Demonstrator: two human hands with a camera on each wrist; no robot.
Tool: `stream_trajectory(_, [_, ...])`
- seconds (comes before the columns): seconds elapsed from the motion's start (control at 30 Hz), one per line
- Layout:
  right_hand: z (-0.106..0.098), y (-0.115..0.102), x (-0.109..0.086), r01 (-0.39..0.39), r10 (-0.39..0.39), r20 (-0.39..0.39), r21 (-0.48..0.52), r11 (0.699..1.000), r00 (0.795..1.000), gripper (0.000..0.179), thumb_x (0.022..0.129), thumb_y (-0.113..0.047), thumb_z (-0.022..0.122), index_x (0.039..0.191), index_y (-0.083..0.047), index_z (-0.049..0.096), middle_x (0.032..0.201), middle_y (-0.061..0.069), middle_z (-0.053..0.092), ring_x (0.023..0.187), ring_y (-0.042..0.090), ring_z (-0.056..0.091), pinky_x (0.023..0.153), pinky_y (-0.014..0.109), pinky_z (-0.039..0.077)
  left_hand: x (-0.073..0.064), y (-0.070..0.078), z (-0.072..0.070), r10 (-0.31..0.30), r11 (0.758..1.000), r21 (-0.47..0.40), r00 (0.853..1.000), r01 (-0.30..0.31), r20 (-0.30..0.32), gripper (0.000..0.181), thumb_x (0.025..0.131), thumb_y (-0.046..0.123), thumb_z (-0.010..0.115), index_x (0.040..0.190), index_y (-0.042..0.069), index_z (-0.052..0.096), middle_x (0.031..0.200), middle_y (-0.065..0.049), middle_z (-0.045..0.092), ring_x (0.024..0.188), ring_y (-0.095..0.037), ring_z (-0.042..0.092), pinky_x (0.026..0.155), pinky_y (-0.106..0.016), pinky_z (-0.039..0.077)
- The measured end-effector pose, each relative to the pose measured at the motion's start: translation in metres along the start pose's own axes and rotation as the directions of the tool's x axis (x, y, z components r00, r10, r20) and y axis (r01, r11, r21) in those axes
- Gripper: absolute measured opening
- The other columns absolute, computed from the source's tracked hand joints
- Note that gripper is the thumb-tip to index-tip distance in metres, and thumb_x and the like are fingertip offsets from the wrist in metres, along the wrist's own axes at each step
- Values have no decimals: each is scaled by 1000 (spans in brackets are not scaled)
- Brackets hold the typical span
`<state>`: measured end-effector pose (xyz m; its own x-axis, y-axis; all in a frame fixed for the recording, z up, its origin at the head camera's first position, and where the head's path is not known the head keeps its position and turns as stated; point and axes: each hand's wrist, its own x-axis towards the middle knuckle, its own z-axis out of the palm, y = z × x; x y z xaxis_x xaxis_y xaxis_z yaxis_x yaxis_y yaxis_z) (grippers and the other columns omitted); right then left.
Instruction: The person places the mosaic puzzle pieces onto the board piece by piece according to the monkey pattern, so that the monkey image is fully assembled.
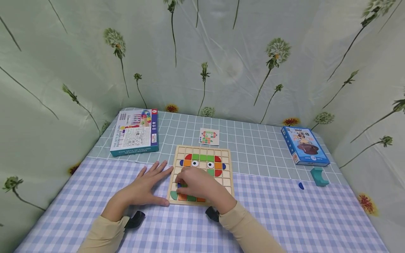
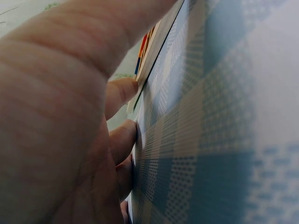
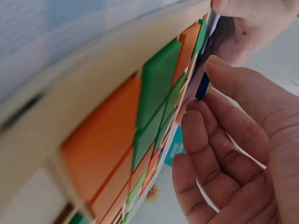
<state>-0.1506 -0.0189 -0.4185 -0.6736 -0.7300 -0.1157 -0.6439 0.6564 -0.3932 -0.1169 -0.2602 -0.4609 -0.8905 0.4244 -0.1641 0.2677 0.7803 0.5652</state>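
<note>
My right hand (image 1: 197,182) hovers over the lower left of a wooden grid board (image 1: 229,152). Between its thumb and fingers it pinches a small dark blue piece (image 3: 202,87), seen edge-on in the right wrist view. Green and orange tiles (image 3: 159,77) fill part of the grid, along with red rounded corners and two eye tiles (image 1: 210,164). At the bottom left corner sits a green quarter-round tile (image 1: 173,195). My left hand (image 1: 146,187) lies with spread fingers on the checked cloth, thumb and fingertips at the board's left edge. The right hand covers the middle of the board.
Behind the board lies a pattern card (image 1: 209,136). A beaded-box carton (image 1: 136,131) is at the back left and a blue box (image 1: 305,146) at the back right. Near that are a teal arch block (image 1: 319,176) and a blue half-round piece (image 1: 301,186).
</note>
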Motion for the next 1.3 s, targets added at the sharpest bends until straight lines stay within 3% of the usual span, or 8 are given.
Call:
stream_trajectory(0.2, [5,-5,12,10,-10,18,-47,999,1000,26,96,-32,83,116,-15,83,96,-6,73,79,4,55,76,14,52,0,-2,2,1,1000,-6,1000,-1,5,116,75,68,89,170,26,35,182,-12,16,167,-49,5,126,-80,-4])
stream_trajectory(0.43, [7,-5,20,3,-2,20,-27,1000,1000,26,96,-32,83,116,-14,84,96,-5,74,80,5,56,75,13,52,1,-1,0,8,1000,-3,1000,-8,4,116,76,67,89,170,25,35,182,-12,17,167,-49,5,126,-81,-4])
stream_trajectory(0.63, [6,-3,18,6,-6,11,-3,1000,1000,27,96,-31,83,116,-13,84,92,-4,72,78,5,55,71,13,49,0,0,0,12,1000,-18,1000,-12,5,115,76,66,89,170,24,36,181,-13,17,167,-49,5,126,-80,-4])
stream_trajectory(0.83, [4,-1,14,-17,17,4,22,1000,1000,22,96,-27,84,114,-13,83,94,-5,75,79,5,57,76,14,52,-1,1,0,14,1000,-11,1000,-14,-6,116,75,67,89,169,23,37,181,-13,19,167,-50,6,126,-80,-4])
stream_trajectory(1.3, [8,-1,20,12,-12,-1,-15,1000,1000,17,96,-26,84,108,-14,84,90,-7,75,77,4,58,76,13,53,-1,0,0,19,1000,-11,1000,-19,-10,116,75,66,89,169,23,37,181,-13,19,167,-50,7,126,-80,-3])
